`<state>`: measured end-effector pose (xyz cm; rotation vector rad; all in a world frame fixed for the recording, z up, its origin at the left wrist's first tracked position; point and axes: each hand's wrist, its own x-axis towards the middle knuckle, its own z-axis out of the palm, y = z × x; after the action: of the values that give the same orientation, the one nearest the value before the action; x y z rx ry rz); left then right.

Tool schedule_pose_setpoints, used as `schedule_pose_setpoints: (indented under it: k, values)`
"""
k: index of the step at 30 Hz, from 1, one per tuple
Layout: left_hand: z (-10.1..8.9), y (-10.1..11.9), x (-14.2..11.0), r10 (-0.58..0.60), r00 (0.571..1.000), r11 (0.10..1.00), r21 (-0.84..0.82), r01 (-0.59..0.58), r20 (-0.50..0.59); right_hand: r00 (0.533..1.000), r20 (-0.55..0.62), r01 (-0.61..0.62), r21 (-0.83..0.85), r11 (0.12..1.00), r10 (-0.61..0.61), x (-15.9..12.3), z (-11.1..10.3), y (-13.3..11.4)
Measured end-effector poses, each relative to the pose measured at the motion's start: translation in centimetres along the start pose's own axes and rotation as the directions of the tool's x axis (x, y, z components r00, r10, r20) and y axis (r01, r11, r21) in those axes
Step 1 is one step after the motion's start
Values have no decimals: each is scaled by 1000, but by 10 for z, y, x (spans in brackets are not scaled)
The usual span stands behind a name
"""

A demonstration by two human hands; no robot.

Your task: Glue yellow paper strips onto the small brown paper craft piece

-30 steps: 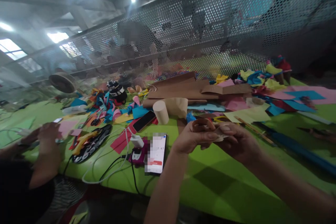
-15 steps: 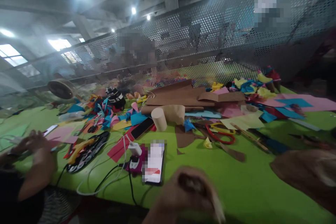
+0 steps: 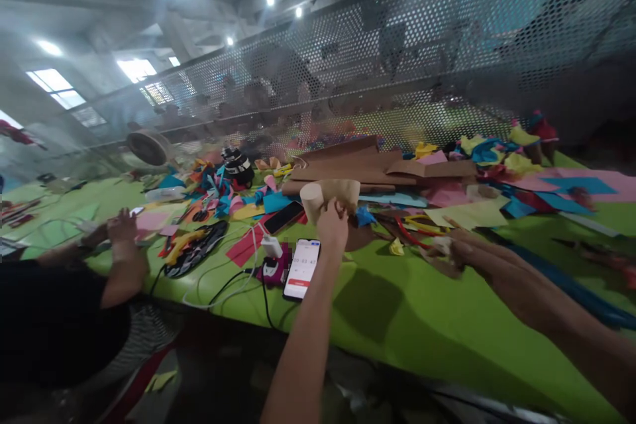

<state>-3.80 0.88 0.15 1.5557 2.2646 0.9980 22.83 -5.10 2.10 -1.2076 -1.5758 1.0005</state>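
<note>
Ahead of me on the green table stands a roll of beige tape, its loose strip curling to the right. My left hand reaches over the phone to that strip, fingers closed on it. On the right, my right hand is pinched around a crumpled piece of brown paper, low above the table. Red-handled scissors lie just beyond this paper, partly under other scraps. A small yellow paper scrap rests between my hands.
A lit phone and a white charger with cables lie left of my forearm. Brown paper sheets and coloured scraps fill the back, before a perforated metal screen. Another person's hands rest at the left.
My left hand has moved forward from the table's near edge to the tape. My right hand has come in from the right edge with the brown paper. The view has shifted slightly.
</note>
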Motion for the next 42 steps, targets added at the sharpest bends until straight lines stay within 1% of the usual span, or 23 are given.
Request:
schedule_pose_setpoints:
  k: [1, 3, 5, 6, 7, 8, 9, 10, 11, 12, 13, 14, 17, 20, 23, 26, 29, 32, 35, 37, 39, 41, 42]
  values:
    - [1, 3, 0, 33, 999, 999, 31, -32, -26, 998, 65, 5, 25, 1000, -7, 1, 3, -3]
    - [2, 9, -1, 110, 990, 993, 50, -106, -88, 994, 112, 4, 62, 998, -11, 6, 9, -7]
    - [4, 17, -5, 153, 981, 985, -58, -161, -120, 998, 54, -22, 101, 995, 17, 15, 14, -7]
    - [6, 22, -9, 151, 983, 969, -182, -167, -102, 999, 32, -42, 118, 992, 38, 21, 17, -6]
    - [8, 27, -14, 142, 989, 926, -348, -148, -43, 998, 18, -55, 130, 990, 54, 28, 19, -4]
    - [11, 32, -19, 148, 988, 838, -537, -99, 49, 998, 14, -64, 145, 987, 63, 35, 22, -1]
    - [15, 37, -25, 178, 969, 710, -705, -4, 173, 998, 6, -65, 164, 984, 65, 42, 24, 2]
    - [19, 42, -31, 213, 934, 580, -806, 114, 286, 998, -3, -55, 184, 981, 56, 48, 27, 5]
    - [22, 46, -36, 252, 894, 489, -846, 212, 370, 999, -22, -40, 208, 977, 45, 54, 30, 7]
    - [26, 50, -40, 281, 868, 426, -864, 269, 409, 999, -39, -26, 229, 973, 36, 58, 33, 9]
    - [29, 53, -43, 301, 854, 382, -874, 299, 424, 998, -52, -17, 247, 969, 31, 62, 35, 11]
    - [32, 56, -45, 311, 851, 349, -884, 313, 424, 998, -59, -14, 267, 964, 30, 64, 38, 12]
    - [39, 57, -46, 272, 872, 296, -898, 326, 406, 998, -56, -16, 313, 950, 35, 63, 45, 16]
    - [45, 53, -48, 219, 882, 305, -888, 345, 418, 997, -54, -33, 340, 940, 54, 56, 47, 22]
    - [47, 48, -52, 194, 871, 329, -867, 375, 451, 989, -56, -105, 378, 920, 136, 51, 44, 24]
    - [47, 43, -56, 149, 881, 328, -863, 384, 448, 967, -62, -192, 450, 872, 246, 48, 39, 21]
    - [47, 40, -57, 113, 893, 333, -863, 380, 436, 949, -59, -232, 537, 811, 310, 47, 38, 18]
    - [47, 39, -56, 67, 901, 337, -860, 384, 429, 960, 15, -231, 608, 760, 280, 47, 38, 20]
    - [46, 40, -56, 58, 901, 342, -856, 387, 431, 975, 115, -220, 590, 777, 189, 46, 41, 22]
    - [45, 41, -56, 76, 907, 357, -861, 363, 414, 974, 115, -227, 561, 796, 196, 45, 42, 22]
    - [44, 41, -56, 101, 923, 401, -864, 305, 373, 963, 86, -261, 550, 794, 257, 45, 42, 22]
    - [43, 41, -55, 132, 933, 492, -840, 231, 334, 953, 29, -266, 551, 791, 301, 45, 40, 22]
    - [43, 40, -55, 148, 936, 549, -814, 191, 319, 956, -14, -238, 544, 804, 293, 45, 39, 21]
